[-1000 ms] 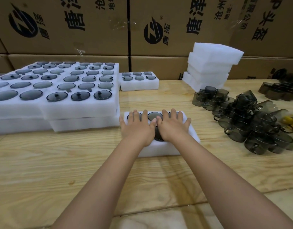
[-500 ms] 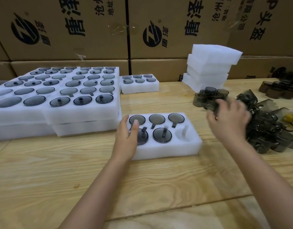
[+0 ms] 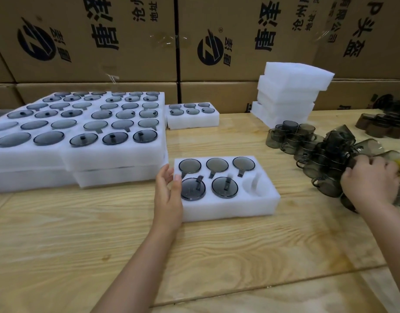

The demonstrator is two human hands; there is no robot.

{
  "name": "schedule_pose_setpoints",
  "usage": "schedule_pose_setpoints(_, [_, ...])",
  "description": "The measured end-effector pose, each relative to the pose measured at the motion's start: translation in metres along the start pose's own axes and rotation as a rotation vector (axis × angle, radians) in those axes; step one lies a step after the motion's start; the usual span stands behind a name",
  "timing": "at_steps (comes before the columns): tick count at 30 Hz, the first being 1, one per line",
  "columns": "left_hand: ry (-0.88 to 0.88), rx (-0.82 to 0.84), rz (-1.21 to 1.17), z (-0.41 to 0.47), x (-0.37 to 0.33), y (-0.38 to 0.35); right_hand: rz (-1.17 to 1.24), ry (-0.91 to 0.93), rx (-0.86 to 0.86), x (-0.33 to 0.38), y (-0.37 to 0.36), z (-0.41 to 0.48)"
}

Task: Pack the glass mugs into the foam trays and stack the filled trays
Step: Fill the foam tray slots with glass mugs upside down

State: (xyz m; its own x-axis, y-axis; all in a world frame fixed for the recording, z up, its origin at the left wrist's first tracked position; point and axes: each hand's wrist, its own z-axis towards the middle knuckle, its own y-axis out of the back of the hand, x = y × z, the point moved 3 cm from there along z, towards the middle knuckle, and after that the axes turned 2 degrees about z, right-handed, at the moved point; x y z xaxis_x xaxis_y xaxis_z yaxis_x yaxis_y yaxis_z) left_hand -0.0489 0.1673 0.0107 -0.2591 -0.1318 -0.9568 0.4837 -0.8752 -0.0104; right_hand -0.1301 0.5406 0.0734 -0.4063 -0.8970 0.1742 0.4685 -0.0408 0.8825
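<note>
A white foam tray (image 3: 228, 210) lies flat in the middle of the wooden worktop (image 3: 93, 245). Five smoky glass mugs (image 3: 224, 187) sit upside down in its pockets, three along the far row and two in the near row. The near right pocket (image 3: 254, 186) is bare foam. The left hand (image 3: 168, 195) stands edge-on against the tray's left side. Its grip is loose and spread, with the fingers nearly straight along the foam and the thumb tip resting on the top face just beside the near left mug. The right hand (image 3: 370, 184) is well apart from the tray, out on the heap of loose mugs (image 3: 318, 154) at the right of the worktop. Its grip is curled down over the mugs at the heap's near end, and the hand hides which one it clasps. To the left, filled trays (image 3: 81, 132) stand stacked in layers. Another filled tray (image 3: 192, 123) sits alone behind them, and a pile of plain foam trays (image 3: 289, 93) rises at the back. Brown mugs (image 3: 379, 125) cluster at the far right, and printed cardboard boxes (image 3: 104, 41) wall the rear.
</note>
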Motion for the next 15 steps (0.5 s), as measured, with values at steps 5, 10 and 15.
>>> schedule_pose_setpoints(5, [-0.015,-0.004,-0.006,0.000,0.001,0.001,0.091,0.021,-0.017,0.002,0.002,0.000])
schedule_pose_setpoints(10, [-0.082,-0.034,0.014,-0.003,-0.004,0.004,0.348,0.186,-0.091,0.022,0.014,-0.018])
schedule_pose_setpoints(15, [-0.371,-0.103,0.296,-0.011,-0.018,0.008,0.696,0.525,-0.028,0.068,0.041,-0.056])
